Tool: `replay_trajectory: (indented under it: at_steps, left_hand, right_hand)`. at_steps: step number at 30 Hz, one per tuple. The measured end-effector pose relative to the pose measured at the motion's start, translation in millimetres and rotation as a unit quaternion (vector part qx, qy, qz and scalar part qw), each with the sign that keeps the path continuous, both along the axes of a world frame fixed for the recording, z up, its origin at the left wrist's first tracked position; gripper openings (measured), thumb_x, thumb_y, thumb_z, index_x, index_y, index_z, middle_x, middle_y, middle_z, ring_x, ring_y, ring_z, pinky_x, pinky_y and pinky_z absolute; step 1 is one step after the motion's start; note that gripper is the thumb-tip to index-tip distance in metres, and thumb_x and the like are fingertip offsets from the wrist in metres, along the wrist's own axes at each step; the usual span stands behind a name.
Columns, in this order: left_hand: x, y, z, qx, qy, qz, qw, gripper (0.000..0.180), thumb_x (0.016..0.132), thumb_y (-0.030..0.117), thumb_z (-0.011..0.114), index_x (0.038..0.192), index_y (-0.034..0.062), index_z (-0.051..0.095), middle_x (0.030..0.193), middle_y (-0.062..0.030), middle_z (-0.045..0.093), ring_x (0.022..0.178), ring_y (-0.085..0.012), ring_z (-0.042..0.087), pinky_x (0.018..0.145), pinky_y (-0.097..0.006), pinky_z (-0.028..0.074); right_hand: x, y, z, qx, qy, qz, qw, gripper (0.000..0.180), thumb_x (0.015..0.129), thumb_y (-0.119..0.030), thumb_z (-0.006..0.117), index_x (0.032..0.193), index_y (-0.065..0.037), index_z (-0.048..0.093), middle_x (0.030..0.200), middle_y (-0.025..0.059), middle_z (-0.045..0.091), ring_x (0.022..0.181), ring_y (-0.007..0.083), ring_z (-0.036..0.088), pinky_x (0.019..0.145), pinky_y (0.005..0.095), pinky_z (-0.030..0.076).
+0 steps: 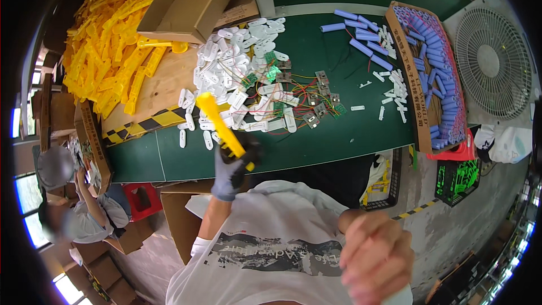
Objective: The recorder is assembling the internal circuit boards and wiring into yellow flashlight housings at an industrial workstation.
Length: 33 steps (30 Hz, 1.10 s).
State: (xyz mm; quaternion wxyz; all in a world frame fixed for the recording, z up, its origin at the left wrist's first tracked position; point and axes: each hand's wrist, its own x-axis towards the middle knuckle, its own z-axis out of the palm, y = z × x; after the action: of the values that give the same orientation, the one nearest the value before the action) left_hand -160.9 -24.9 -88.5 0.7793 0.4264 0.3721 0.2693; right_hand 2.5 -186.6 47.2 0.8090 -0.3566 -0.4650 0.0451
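Observation:
In its grey and black glove, my left hand point(236, 161) grips a yellow plastic flashlight housing point(217, 121) by its narrow end. The housing tilts up and to the left over the front of the table, its round head beside a pile of white plastic oval plates point(217, 68). My bare right hand point(377, 257) is raised near my chest at the lower right, blurred, its fingers curled; anything in it is hidden. Right of the white plates lie green circuit boards point(248, 81) and small switches point(311, 119) tangled with red and yellow wires.
Yellow housings point(113, 39) heap at the left, beside an open cardboard box point(189, 5). Blue cylindrical cells point(361, 47) lie near a carton point(416, 87) packed with more. A large fan point(488, 59) stands at the right. Another person point(93, 217) sits at the left.

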Motion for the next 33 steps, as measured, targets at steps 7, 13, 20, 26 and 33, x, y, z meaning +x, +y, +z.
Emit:
replay_trajectory:
  at_steps: [7,13,20,26,33]
  left_hand:
    - [35,-85,-37,-0.106,-0.034,-0.211,0.971,0.074,0.069,-0.001,0.077,0.131,0.0020,0.037,0.107,-0.0121,0.058,0.086,-0.0200,0.064,0.076,-0.033,0.054]
    - [75,-86,-20,-0.136,-0.068,-0.198,0.968,0.052,0.076,0.001,0.071,0.121,0.0029,0.046,0.104,-0.0096,0.063,0.082,-0.0187,0.065,0.074,-0.030,0.054]
    - [121,-75,-26,-0.259,-0.267,-0.173,0.912,0.032,0.086,0.006,0.058,0.116,0.0092,0.047,0.138,-0.0161,0.043,0.126,-0.0321,0.046,0.106,-0.048,0.037]
    - [163,-56,-3,-0.336,-0.455,-0.128,0.815,0.035,0.081,0.025,0.065,0.114,0.0162,0.057,0.144,-0.0165,0.036,0.131,-0.0344,0.039,0.110,-0.049,0.030]
    - [159,-37,15,-0.146,-0.373,-0.091,0.912,0.035,0.083,0.003,0.060,0.115,0.0094,0.050,0.115,-0.0120,0.055,0.107,-0.0302,0.058,0.089,-0.041,0.049]
  right_hand:
    - [98,27,-119,-0.495,-0.171,-0.254,0.813,0.033,0.074,-0.011,0.074,0.105,-0.006,0.063,0.093,0.0110,0.064,0.091,0.0281,0.058,0.079,0.0360,0.047]
    - [112,14,-137,-0.503,-0.222,-0.211,0.808,0.026,0.073,-0.008,0.074,0.097,-0.005,0.065,0.081,0.0066,0.061,0.077,0.0243,0.058,0.066,0.0343,0.047]
    - [116,20,-72,-0.318,-0.237,-0.275,0.876,0.023,0.069,0.003,0.076,0.088,-0.006,0.067,0.078,0.0054,0.062,0.064,0.0169,0.062,0.051,0.0255,0.046]
    - [97,-9,-49,-0.320,-0.251,-0.216,0.888,0.026,0.066,0.003,0.079,0.090,-0.002,0.068,0.080,0.0073,0.063,0.065,0.0157,0.059,0.056,0.0236,0.044]
    - [87,-54,-80,-0.282,0.045,-0.223,0.932,0.031,0.068,0.012,0.074,0.097,0.005,0.064,0.087,0.0056,0.057,0.073,0.0085,0.053,0.063,0.0199,0.040]
